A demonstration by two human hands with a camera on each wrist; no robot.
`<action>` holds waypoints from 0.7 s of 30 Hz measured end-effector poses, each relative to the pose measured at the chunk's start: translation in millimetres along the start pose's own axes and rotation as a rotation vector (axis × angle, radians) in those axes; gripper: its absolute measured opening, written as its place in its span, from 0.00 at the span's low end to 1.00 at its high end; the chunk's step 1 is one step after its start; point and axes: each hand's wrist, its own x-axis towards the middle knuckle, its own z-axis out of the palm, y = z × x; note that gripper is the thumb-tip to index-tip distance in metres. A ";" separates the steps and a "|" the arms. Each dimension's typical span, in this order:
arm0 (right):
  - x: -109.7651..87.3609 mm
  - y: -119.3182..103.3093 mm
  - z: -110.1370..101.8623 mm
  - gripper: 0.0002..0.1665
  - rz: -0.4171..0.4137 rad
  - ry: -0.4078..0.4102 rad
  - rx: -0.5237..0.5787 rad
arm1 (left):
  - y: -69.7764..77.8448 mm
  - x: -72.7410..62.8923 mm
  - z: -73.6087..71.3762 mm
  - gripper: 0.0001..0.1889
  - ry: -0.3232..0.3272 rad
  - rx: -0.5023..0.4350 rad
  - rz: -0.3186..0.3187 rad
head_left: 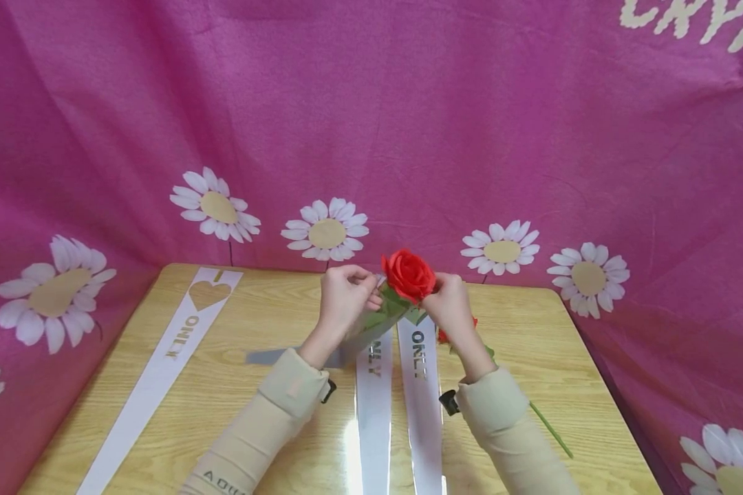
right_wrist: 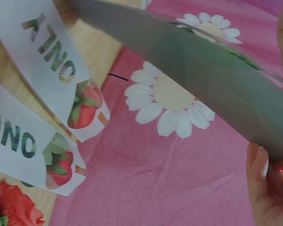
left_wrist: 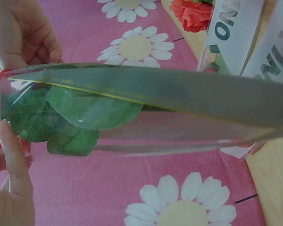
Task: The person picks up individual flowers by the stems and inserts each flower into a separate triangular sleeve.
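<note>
A red artificial rose (head_left: 411, 275) with green leaves (left_wrist: 92, 106) sits in a tapered sleeve (left_wrist: 188, 89), clear on one side and grey on the other, with gold print along a gold line. The bloom shows past the wide end, and the narrow end points back over the table. My left hand (head_left: 349, 295) pinches the sleeve's wide end on the left, just below the bloom. Opposite it, my right hand (head_left: 448, 302) grips the right edge, thumb (right_wrist: 260, 162) against the grey side. The lower stem is hidden inside the sleeve.
Two white sleeves marked ONLY (head_left: 374, 412) lie side by side below my hands on the wooden table (head_left: 297, 433). Another white sleeve (head_left: 142, 392) with a heart window lies at left. Under my right forearm is a second rose, its green stem (head_left: 551, 430) showing. A pink curtain (head_left: 371, 124) surrounds the table.
</note>
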 end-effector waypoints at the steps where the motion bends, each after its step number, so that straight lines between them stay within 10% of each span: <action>1: 0.9 -1.3 -0.8 0.02 0.011 -0.008 0.019 | 1.0 0.5 -0.6 0.06 0.006 0.006 0.007; 12: 7.3 -20.5 -7.6 0.06 -0.019 0.020 -0.005 | 22.0 9.8 -12.9 0.06 0.044 0.450 0.223; 21: 8.3 -27.5 -7.4 0.09 -0.005 0.005 -0.007 | 43.8 15.4 -24.0 0.04 -0.084 0.677 0.113</action>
